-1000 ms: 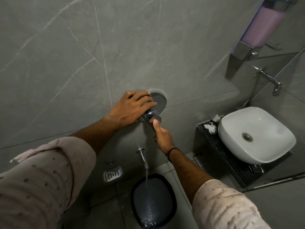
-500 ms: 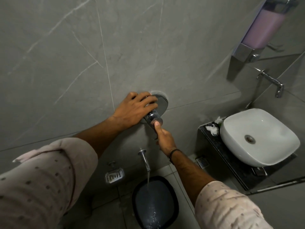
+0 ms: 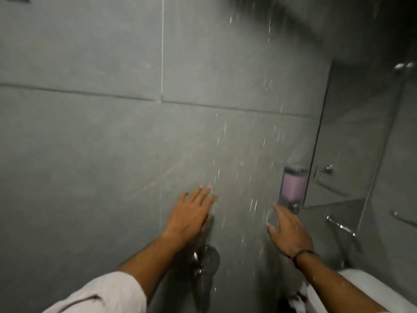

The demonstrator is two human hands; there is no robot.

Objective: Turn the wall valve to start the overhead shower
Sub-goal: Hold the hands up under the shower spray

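Water drops (image 3: 252,201) fall from above between my hands, in front of the grey tiled wall (image 3: 112,132). My left hand (image 3: 191,214) is raised above the chrome wall valve (image 3: 206,258), fingers spread and holding nothing. My right hand (image 3: 287,231), with a dark band at the wrist, is also open and lifted to the right of the falling water, just below the soap dispenser. The valve shows blurred under my left wrist, untouched by either hand. The shower head itself is out of view.
A soap dispenser (image 3: 292,187) with pink liquid hangs on the wall at right. Beside it run a glass partition (image 3: 352,154) and a chrome tap (image 3: 340,227). The white basin (image 3: 365,288) sits at the bottom right.
Both hands have let go of the valve and risen with fingers spread. The view has tilted upward, and water now falls from overhead where earlier it ran from the low spout.
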